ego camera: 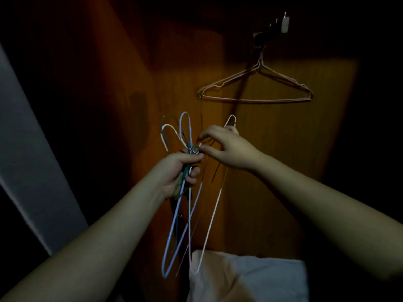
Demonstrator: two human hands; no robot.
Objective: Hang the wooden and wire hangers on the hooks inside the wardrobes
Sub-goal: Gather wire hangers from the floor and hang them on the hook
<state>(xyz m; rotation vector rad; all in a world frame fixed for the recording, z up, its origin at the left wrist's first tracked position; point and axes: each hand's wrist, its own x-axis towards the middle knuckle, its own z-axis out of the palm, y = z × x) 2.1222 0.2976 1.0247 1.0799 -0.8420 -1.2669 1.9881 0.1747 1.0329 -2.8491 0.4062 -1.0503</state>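
Wire hangers sit bunched in my left hand, its grip clenched; my right hand pinches one neck. Tangled hooks could drag the bunch loose below the wall hook.

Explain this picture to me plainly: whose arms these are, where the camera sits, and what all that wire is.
The camera is worn on a person's head and looks down at their own bare arms. The left hand grips a bundle of wire hangers, blue, white and green, by their necks. The right hand pinches at the same necks, apparently separating one. Behind them is a wooden wardrobe panel, dimly lit. Pink wire hangers already hang from a hook rack at the upper right. Pale folded cloth lies below.
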